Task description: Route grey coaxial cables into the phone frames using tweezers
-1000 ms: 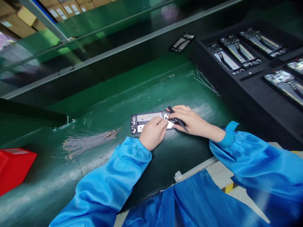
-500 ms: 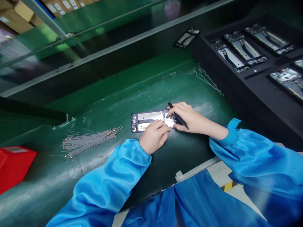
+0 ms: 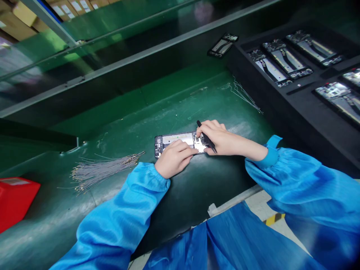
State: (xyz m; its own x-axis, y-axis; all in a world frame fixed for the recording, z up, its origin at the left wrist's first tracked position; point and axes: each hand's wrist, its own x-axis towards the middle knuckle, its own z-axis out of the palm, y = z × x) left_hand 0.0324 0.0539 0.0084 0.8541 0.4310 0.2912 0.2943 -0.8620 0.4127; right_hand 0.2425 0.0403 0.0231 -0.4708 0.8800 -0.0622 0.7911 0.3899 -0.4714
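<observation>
An opened phone (image 3: 181, 137) lies lengthwise on the green bench, with its silver middle and circuit board facing up. My left hand (image 3: 176, 157) rests over its near edge, fingers bent together and tips at the board; what lies under them is hidden. At the phone's right end, my right hand (image 3: 218, 138) grips a slim black pointed tool (image 3: 206, 137), slanted with its tapered end toward me. The thumb and a fingertip of that hand also touch the board end. Left of the phone lies a bundle of thin grey cables (image 3: 105, 170) with small gold-coloured ends.
A black foam tray (image 3: 298, 97) at the right holds several opened phones (image 3: 284, 58). Another opened phone (image 3: 222, 45) lies beyond its corner. A few loose cables (image 3: 244, 95) lie beside the tray. A red bin (image 3: 17, 202) stands at the left; a metal rail (image 3: 126, 63) runs behind.
My left hand has slid a little left along the phone, its fingers stretching further toward the board. The right hand keeps its hold on the black tool. The view has shifted slightly.
</observation>
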